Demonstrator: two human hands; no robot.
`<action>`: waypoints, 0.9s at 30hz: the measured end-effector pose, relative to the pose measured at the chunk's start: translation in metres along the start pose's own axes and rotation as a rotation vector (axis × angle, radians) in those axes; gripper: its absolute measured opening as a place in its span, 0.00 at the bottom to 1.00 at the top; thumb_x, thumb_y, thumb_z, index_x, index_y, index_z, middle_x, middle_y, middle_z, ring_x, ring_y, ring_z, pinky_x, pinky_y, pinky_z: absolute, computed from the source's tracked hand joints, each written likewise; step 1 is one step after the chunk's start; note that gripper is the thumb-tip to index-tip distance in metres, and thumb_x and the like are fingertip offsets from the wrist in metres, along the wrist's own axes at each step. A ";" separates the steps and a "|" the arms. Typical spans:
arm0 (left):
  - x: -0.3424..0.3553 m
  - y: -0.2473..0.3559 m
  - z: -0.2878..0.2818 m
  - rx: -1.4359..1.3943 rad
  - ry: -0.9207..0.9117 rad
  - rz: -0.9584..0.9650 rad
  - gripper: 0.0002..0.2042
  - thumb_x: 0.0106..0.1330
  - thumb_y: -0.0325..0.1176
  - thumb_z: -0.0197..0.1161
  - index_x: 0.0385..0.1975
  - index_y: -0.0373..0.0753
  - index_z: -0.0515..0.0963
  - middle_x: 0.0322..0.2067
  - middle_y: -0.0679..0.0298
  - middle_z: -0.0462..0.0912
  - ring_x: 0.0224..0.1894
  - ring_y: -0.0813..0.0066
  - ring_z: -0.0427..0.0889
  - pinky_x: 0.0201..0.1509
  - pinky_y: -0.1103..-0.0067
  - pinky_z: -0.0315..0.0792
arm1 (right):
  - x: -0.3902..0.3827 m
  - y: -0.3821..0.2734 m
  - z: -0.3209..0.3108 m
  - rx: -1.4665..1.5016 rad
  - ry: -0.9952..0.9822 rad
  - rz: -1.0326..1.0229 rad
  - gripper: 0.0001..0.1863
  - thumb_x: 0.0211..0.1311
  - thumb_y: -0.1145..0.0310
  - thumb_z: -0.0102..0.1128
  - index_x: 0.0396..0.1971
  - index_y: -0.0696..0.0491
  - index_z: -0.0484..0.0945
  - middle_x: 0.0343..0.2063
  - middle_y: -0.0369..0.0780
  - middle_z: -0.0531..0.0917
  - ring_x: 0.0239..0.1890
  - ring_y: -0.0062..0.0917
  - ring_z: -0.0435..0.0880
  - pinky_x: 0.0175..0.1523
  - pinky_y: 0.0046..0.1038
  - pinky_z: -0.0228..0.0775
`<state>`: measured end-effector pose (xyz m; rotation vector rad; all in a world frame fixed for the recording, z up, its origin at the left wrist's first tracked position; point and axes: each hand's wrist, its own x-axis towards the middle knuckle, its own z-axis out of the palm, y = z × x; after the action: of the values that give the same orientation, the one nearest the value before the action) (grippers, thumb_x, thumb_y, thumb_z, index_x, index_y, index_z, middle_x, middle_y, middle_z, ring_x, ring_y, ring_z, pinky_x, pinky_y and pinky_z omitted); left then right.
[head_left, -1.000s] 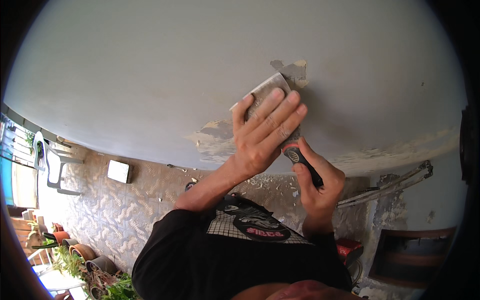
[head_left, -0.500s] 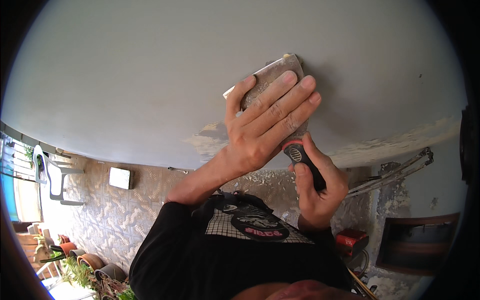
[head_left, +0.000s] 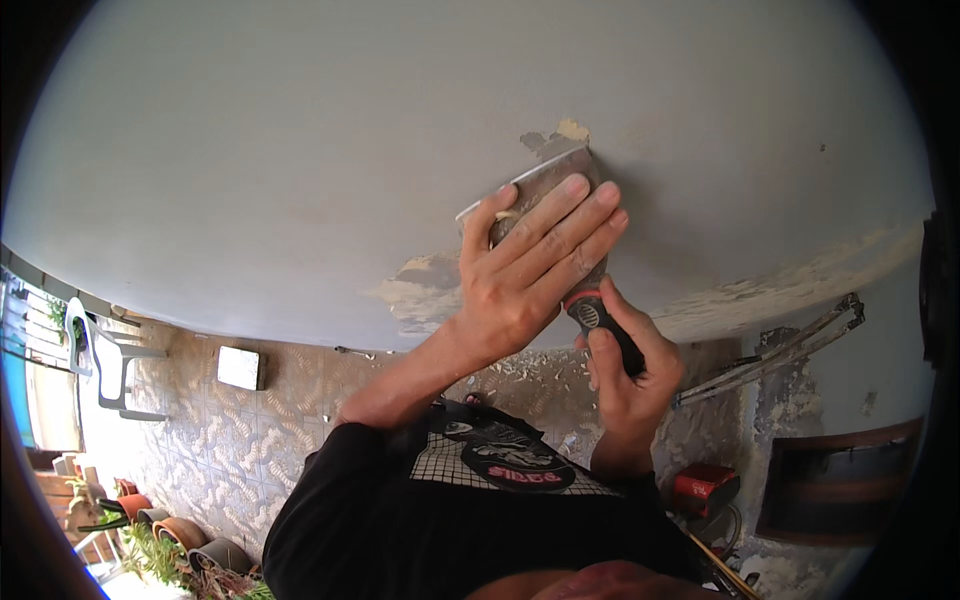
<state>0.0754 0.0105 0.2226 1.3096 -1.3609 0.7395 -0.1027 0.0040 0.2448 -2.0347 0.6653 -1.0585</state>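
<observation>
My right hand (head_left: pixel 637 360) is wrapped round the black-and-red handle (head_left: pixel 597 310) of a wide scraper, its dusty blade (head_left: pixel 561 169) against the grey painted surface (head_left: pixel 340 150). My left hand (head_left: pixel 530 260) lies over the blade with its fingers stretched out and pressed on it, mostly hiding it. A small flaked patch (head_left: pixel 549 136) shows just beyond the blade's edge, and a larger peeled patch (head_left: pixel 414 285) lies left of my left hand. More rough, flaking paint (head_left: pixel 760 290) runs off to the right.
A tiled floor (head_left: pixel 240 440) has pale chips on it. A plastic chair (head_left: pixel 127 370) and potted plants (head_left: pixel 180 540) stand at left, near a square white object (head_left: pixel 240 368). At right are a folded ladder-like frame (head_left: pixel 780 355), a red box (head_left: pixel 705 485) and a dark framed opening (head_left: pixel 830 480).
The scraper and both hands moved up over the small flaked patch by half a second ago, then back down, baring that patch again. Both hands keep their hold and placement on the scraper.
</observation>
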 end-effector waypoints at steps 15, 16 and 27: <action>0.006 -0.002 -0.009 0.079 -0.038 0.018 0.23 0.67 0.52 0.62 0.57 0.49 0.84 0.60 0.69 0.84 0.65 0.72 0.80 0.74 0.66 0.54 | 0.013 -0.007 0.000 -0.026 -0.009 -0.050 0.22 0.63 0.83 0.63 0.58 0.64 0.80 0.40 0.47 0.90 0.36 0.17 0.85 0.43 0.20 0.77; 0.005 -0.001 -0.006 0.071 -0.027 0.021 0.23 0.67 0.52 0.62 0.57 0.49 0.84 0.60 0.69 0.84 0.65 0.72 0.80 0.74 0.66 0.54 | 0.013 -0.004 0.000 -0.031 0.001 -0.061 0.22 0.63 0.83 0.63 0.58 0.64 0.80 0.41 0.47 0.90 0.36 0.17 0.85 0.43 0.20 0.77; -0.002 -0.003 0.002 0.045 0.013 0.036 0.20 0.68 0.44 0.64 0.57 0.49 0.84 0.59 0.69 0.85 0.65 0.72 0.79 0.74 0.67 0.54 | 0.006 0.003 0.001 0.006 0.012 -0.090 0.21 0.65 0.82 0.63 0.58 0.64 0.80 0.41 0.47 0.89 0.35 0.18 0.85 0.44 0.21 0.77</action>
<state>0.0779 0.0087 0.2198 1.3159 -1.3673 0.8060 -0.0993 -0.0017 0.2443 -2.0716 0.5808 -1.1239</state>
